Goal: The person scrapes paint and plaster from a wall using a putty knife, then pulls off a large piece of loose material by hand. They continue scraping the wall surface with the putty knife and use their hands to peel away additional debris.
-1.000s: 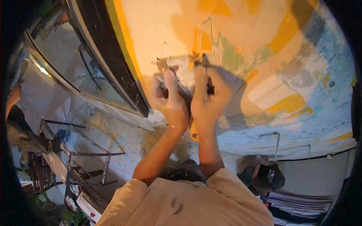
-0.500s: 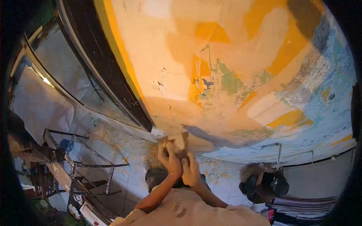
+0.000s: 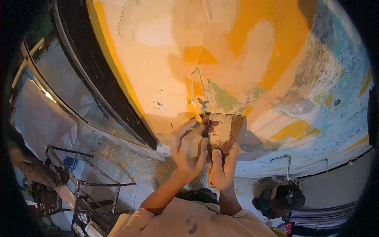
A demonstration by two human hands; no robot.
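My right hand (image 3: pixel 224 173) grips a wide putty knife (image 3: pixel 224 132) by its orange handle, the thumb laid along the base of the blade. The blade is pale with brown patches, its straight edge up against the peeling wall (image 3: pixel 158 75). My left hand (image 3: pixel 187 152) is beside the blade's left side, fingers curled around a blurred tan, dark-edged piece; I cannot tell what it is. Just above its fingertips, the wall has cracks, chipped paint and patches of orange and green.
A dark door frame (image 3: pixel 102 71) borders the wall on the left. On the tiled, debris-strewn floor stands a paint-spattered metal frame (image 3: pixel 94 183). A dark bundle (image 3: pixel 278 197) lies at lower right, near a bent pipe (image 3: pixel 289 166) and a stack of folded cloth (image 3: pixel 319 217).
Both hands have risen from low near the floor to the wall's chipped area. The putty knife is now up against the wall, its blade turned wide to view, and the hands are farther apart.
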